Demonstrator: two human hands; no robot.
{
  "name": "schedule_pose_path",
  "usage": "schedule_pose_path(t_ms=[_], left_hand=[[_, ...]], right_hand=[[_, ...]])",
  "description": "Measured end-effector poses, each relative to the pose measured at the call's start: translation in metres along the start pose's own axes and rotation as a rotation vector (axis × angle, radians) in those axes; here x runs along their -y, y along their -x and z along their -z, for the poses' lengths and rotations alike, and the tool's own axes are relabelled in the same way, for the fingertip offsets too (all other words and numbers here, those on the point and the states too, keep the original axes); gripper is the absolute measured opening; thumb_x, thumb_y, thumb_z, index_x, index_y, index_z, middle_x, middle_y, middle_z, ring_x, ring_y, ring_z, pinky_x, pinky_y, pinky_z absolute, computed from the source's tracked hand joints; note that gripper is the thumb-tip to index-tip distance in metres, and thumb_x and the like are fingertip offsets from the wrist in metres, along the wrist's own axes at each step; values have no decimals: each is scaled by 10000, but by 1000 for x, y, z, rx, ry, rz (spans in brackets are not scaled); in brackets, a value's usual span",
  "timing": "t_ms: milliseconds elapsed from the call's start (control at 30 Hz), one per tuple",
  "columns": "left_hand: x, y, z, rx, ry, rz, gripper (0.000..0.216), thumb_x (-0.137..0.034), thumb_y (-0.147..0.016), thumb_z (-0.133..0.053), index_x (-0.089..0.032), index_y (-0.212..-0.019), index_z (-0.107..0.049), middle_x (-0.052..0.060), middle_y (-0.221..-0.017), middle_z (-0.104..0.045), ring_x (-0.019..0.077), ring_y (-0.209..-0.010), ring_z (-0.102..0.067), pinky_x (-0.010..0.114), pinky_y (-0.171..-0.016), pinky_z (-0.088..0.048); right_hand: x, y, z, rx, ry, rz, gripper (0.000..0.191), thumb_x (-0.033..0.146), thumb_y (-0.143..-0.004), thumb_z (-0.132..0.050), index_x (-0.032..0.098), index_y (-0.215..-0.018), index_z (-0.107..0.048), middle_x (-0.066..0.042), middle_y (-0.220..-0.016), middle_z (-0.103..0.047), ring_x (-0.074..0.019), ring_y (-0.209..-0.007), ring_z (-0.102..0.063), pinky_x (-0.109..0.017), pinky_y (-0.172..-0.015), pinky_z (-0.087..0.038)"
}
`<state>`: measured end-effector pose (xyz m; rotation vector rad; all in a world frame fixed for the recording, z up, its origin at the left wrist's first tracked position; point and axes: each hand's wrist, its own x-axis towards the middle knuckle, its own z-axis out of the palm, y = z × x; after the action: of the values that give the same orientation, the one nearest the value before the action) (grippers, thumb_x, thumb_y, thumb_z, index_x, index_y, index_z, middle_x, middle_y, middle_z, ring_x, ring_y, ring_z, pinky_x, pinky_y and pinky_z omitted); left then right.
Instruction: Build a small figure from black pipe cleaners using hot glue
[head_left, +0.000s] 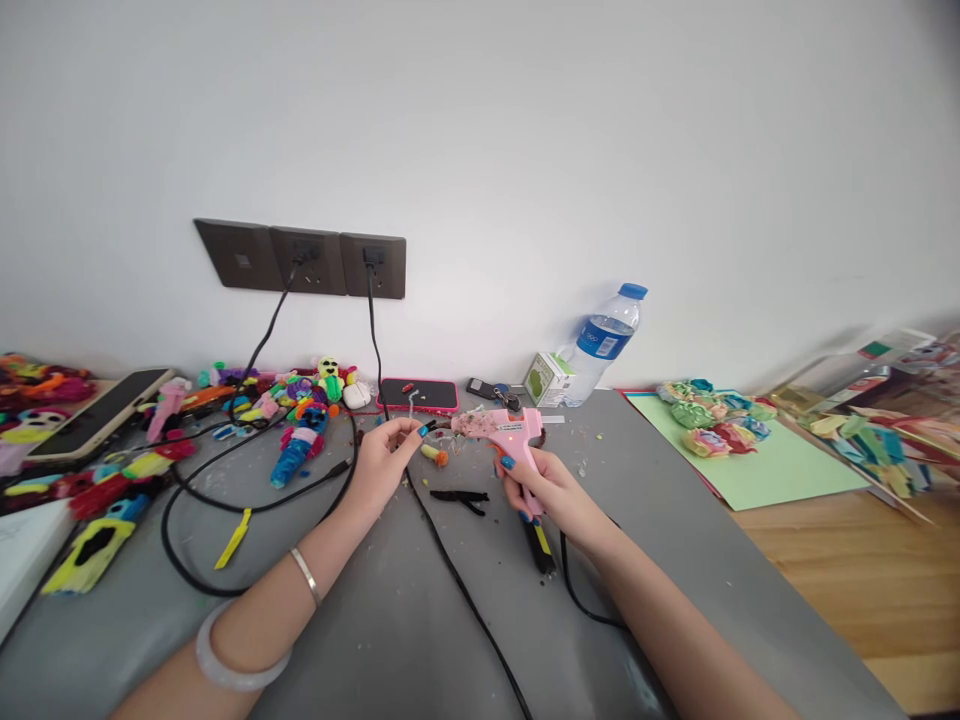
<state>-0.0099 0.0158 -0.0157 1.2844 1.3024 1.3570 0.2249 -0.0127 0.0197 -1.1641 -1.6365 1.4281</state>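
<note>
My right hand [551,495] is wrapped round the handle of a pink hot glue gun [510,428], whose nozzle end points left and is crusted with residue. A small orange light shows on its side. My left hand [390,455] pinches a small black piece [431,427] just left of the nozzle; whether they touch I cannot tell. Below them on the grey table lie bent black fuzzy strips [459,497]. A black and yellow tool handle [538,545] sticks out beneath my right hand. A small yellow and orange fuzzy piece [435,455] rests under the nozzle.
Colourful pipe-cleaner figures [300,445] crowd the left side, beside a phone [101,412] and looping black cables [457,575]. Along the wall stand a pink-cased phone [418,395], a small box [547,380] and a water bottle [604,345]. Crumpled flowers [716,418] lie on green paper [787,475].
</note>
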Motion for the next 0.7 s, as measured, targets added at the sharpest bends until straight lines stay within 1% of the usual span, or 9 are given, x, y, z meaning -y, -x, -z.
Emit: schedule_pose_path(t_ms=[333, 533, 700], left_hand=[[-3, 1, 0, 6, -16, -9, 240, -411, -749, -703, -173, -781, -719, 25, -695, -647, 142, -593, -509, 240, -548, -376], [-2, 2, 1, 2, -26, -19, 234, -411, -757, -697, -179, -779, -711, 17, -681, -641, 142, -586, -510, 239, -551, -378], [-1, 2, 0, -3, -28, -27, 228, -409, -758, -697, -182, -778, -705, 14, -689, -647, 144, -593, -519, 244, -569, -385]], right_hand=[[2, 1, 0, 0, 4, 8, 304, 472, -903, -520, 200, -769, -541, 43, -426, -492, -112, -427, -318, -271, -482, -262], [0, 0, 2, 30, -14, 11, 317, 475, -902, -517, 197, -752, -539, 43, -441, -499, -103, -419, -323, -260, -473, -269], [-1, 0, 3, 35, -27, -4, 306, 475, -899, -521, 182, -823, -566, 58, -433, -497, -97, -406, -317, -251, -471, -275]])
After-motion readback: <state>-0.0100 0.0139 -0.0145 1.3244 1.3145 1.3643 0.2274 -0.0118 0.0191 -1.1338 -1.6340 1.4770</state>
